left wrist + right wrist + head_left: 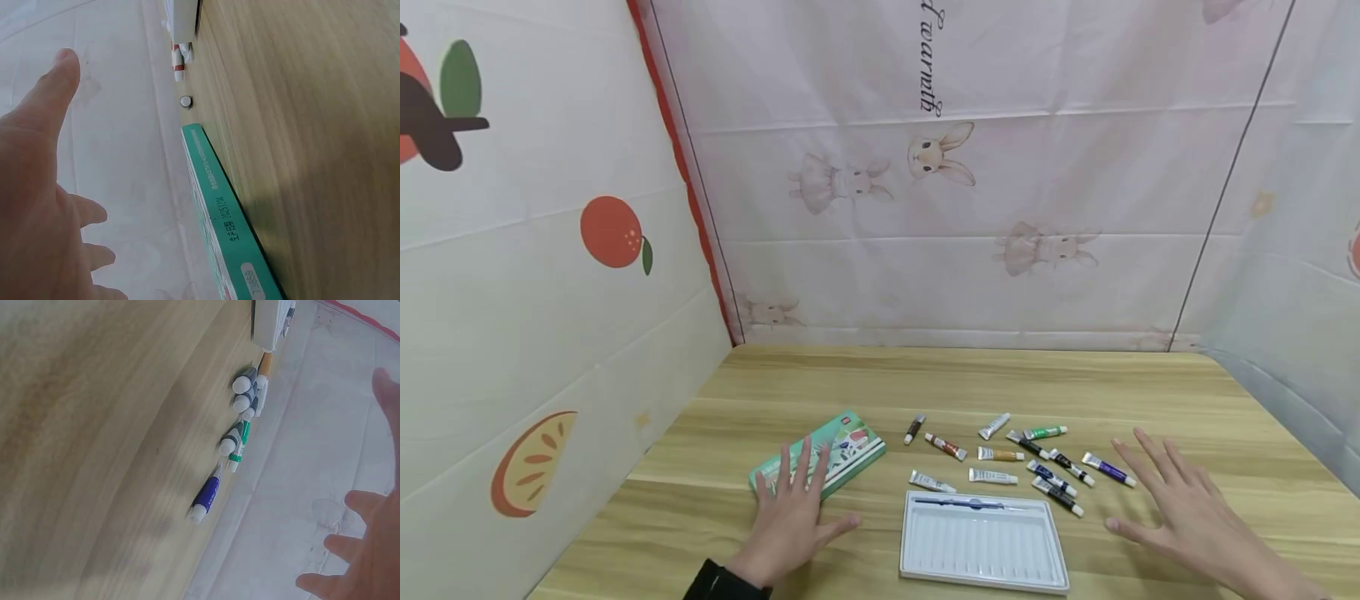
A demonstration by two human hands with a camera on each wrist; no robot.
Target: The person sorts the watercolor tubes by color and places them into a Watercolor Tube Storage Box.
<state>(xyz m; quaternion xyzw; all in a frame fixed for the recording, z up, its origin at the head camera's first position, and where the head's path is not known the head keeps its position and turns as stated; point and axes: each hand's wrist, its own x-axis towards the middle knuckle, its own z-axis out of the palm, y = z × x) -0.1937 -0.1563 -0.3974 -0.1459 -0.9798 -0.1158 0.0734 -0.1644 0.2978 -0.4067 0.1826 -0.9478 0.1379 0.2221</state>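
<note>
Wood-grain table (850,375), pale creased rabbit-print backdrop (955,204), fruit-print sheet (542,325) at left, wavy red edging (680,154)

Mint-green rectangular cardboard box (853,443) w/ printed top lay flat, angled, L hand (792,518) nearest, contact unclear. White ribbed plastic tray (985,546) sat flat btwn hands, slim dark-blue-handled paintbrush (973,503) inside along far edge. Small capped paint tubes (1000,454), asstd colours, lay on sides, scattered beyond tray; slim purple-and-white tube (1108,470) nearest R hand (1187,517).

Near the left hand (793,521), a smooth cardboard box (859,454); near the right hand (1187,512), a smooth purple paint tube (1108,469); between them, a ridged plastic tray (985,546); below, wood-grained tabletop (692,508); beyond, creased matt cloth (925,287).
</note>
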